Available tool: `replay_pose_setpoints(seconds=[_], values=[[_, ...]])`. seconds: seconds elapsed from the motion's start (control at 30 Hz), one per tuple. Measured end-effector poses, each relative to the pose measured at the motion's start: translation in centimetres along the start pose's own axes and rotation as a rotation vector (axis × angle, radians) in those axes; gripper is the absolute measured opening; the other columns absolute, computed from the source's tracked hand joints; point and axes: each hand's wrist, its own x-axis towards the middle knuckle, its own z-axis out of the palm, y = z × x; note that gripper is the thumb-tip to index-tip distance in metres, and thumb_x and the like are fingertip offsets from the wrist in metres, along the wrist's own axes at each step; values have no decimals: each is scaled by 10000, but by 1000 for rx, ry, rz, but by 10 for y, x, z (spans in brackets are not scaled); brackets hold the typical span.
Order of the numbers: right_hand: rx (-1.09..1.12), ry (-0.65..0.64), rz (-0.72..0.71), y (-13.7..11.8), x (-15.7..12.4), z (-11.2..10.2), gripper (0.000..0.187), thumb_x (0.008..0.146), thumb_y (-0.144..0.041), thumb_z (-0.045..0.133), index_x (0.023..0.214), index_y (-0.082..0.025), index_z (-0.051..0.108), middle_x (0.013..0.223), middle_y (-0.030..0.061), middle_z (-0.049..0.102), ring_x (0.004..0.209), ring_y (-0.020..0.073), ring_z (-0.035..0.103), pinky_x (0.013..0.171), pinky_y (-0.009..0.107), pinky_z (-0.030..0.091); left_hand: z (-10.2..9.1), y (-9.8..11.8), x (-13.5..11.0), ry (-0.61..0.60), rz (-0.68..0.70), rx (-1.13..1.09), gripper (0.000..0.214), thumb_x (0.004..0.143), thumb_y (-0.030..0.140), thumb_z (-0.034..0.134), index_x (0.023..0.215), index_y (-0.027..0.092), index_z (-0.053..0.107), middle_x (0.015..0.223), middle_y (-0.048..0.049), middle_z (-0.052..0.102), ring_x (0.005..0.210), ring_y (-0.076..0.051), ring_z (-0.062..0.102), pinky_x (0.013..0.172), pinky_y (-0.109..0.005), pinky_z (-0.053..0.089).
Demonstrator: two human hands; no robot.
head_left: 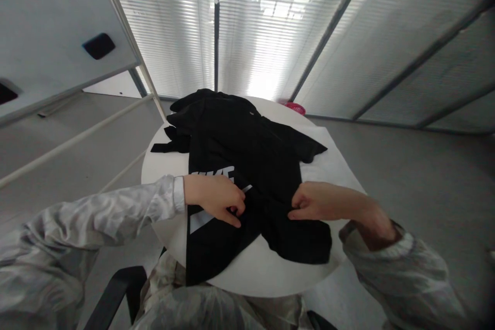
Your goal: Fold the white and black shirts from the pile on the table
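A black garment (243, 139) with large white lettering and white shapes on its left part is spread in loose folds over a round white table (278, 278). Parts of it stick out to the left and right, and its lower left corner hangs over the near edge. My left hand (218, 197) lies across the lettering, its fingers curled in toward the thumb against the cloth. At the garment's right side, my right hand (323, 201) has its thumb and bent fingers pinched on the fabric, above a folded flap of it. The exact kind of garment cannot be made out.
Beyond the table stand glass partitions (263, 31) with blinds. A whiteboard (58, 20) on a pale metal frame is at the left. A red object (295, 108) shows behind the table's far edge. A black chair armrest (119, 289) is near my lap.
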Motion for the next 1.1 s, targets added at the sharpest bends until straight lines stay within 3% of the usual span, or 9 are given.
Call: replay_pose_setpoints(seconds=[0.1, 0.23, 0.4, 0.57, 0.7, 0.77, 0.83, 0.97, 1.1], values=[[54, 80, 105, 4, -5, -7, 631, 1041, -734, 592, 657, -264, 766, 682, 41, 757, 614, 218, 689, 637, 346, 448, 3, 4, 2, 47, 59, 40, 263, 1064, 466, 737, 908, 267, 808, 994, -60, 816, 821, -225, 749, 796, -379, 527], [-132, 477, 237, 25, 23, -5, 392, 1015, -659, 671, 1005, -304, 836, 945, 56, 845, 839, 292, 780, 709, 367, 500, 19, 15, 8, 87, 91, 81, 413, 945, 595, 853, 1138, 238, 775, 1069, -106, 812, 901, -283, 774, 811, -403, 563], [-282, 778, 306, 65, 70, 6, 582, 1036, -641, 655, 1421, -209, 716, 1362, 191, 782, 1178, 402, 760, 889, 467, 586, 39, 18, 13, 5, 140, -5, 139, 973, 246, 803, 1101, 285, 768, 1142, -44, 835, 1039, -254, 795, 890, -381, 584], [-268, 826, 348, 101, 86, -4, 548, 1056, -613, 619, 1359, -175, 751, 1396, 202, 756, 1220, 406, 744, 970, 500, 587, 39, 20, 8, -132, 225, -254, 159, 852, 187, 890, 870, 318, 803, 916, 38, 843, 884, -210, 805, 768, -330, 578], [-173, 910, 456, 123, 90, -29, 460, 1049, -619, 595, 1188, -235, 806, 1206, 154, 816, 1149, 393, 757, 946, 506, 587, 16, 18, 4, -208, 194, -553, 210, 884, 343, 934, 1067, 286, 848, 935, 13, 856, 847, -188, 813, 770, -280, 607], [-188, 1000, 445, 135, 98, -44, 476, 1039, -614, 602, 1219, -221, 800, 1242, 179, 808, 1233, 413, 723, 1012, 523, 571, -6, -2, 1, -71, 132, -586, 254, 975, 377, 855, 1197, 257, 831, 1034, -30, 862, 922, -187, 813, 844, -278, 619], [-186, 1079, 409, 149, 113, -58, 565, 1014, -632, 640, 1328, -179, 766, 1366, 220, 769, 1326, 431, 676, 1095, 540, 542, -33, -37, -3, 219, 17, -430, 283, 1038, 424, 767, 1253, 244, 807, 1127, -64, 845, 992, -199, 797, 913, -308, 615], [49, 1044, 435, 170, 149, -76, 762, 957, -679, 725, 1494, -139, 676, 1330, 207, 790, 1217, 395, 727, 1061, 509, 563, -76, -134, -24, 837, -531, 153, 446, 1004, 536, 724, 1299, 203, 762, 1412, -156, 734, 1337, -352, 670, 1198, -518, 504], [128, 965, 447, 174, 173, -83, 499, 942, -611, 768, 1246, -219, 821, 1191, 131, 831, 1097, 337, 752, 979, 437, 562, -86, -209, -55, 920, -1088, 250, 664, 1010, 621, 643, 1458, 132, 674, 1510, -242, 677, 1412, -438, 607, 1210, -577, 470]])
